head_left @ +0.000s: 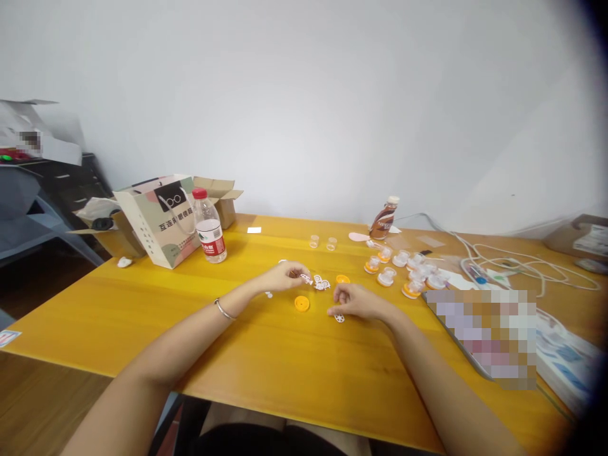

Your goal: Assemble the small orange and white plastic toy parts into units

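Head view: small clear cups (373, 263) sit on orange discs (367, 270).

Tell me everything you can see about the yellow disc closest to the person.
It is a small round disc of yellow plastic, lying flat on the yellow wooden tabletop. It seems to have a raised rim and a central hole, though finer detail is too small to tell. It sits between the left hand and the right hand, touching neither. Only the tabletop appears to touch it.
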`<state>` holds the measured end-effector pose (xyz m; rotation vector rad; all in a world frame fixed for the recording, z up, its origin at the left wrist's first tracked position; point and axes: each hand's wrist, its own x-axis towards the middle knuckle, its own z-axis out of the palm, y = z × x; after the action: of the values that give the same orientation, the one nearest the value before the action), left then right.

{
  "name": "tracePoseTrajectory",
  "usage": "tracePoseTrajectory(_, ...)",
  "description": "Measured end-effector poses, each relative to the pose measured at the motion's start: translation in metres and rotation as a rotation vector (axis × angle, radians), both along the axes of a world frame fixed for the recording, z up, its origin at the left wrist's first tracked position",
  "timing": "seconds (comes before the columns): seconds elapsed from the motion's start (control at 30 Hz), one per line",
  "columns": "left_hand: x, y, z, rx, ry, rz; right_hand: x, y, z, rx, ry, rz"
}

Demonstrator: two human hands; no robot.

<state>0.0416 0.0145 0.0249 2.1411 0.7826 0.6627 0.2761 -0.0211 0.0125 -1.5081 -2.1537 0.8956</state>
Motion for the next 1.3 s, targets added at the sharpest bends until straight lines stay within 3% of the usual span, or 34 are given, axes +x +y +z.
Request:
tracePoseTrajectory(0.17,-0.004,0.006,-0.006,-0.017,-0.066,0.056,-0.003,-0.003,-0.004,-0.116,0.029,0.101)
tracePoseTrajectory(0.3,-0.003,0.005,-0.004,0.072,-0.012,0.079,-0.008,-0.002,-0.006,-0.081,0.104,0.089)
tracePoseTrajectory(0.47,-0.001,0.005,-0.005,0.111,0.028,0.104,-0.02,0.003,-0.015,0.249,0.124,-0.096)
tracePoseTrajectory(0.53,-0.001,0.006,-0.007,0.116,0.03,0.101,-0.024,0.007,-0.021,0.38,0.104,-0.085)
tracePoseTrajectory(0.63,-0.001,0.006,-0.009,0.114,0.036,0.081,-0.028,0.011,-0.03,0.458,0.066,0.008)
tracePoseTrajectory(1.1,-0.002,0.006,-0.01,0.075,-0.015,0.071,-0.033,0.004,-0.028,0.405,0.237,0.043)
tracePoseTrajectory(1.3,0.001,0.01,-0.021,-0.066,-0.136,0.034,-0.032,0.007,-0.031,0.471,0.225,0.065)
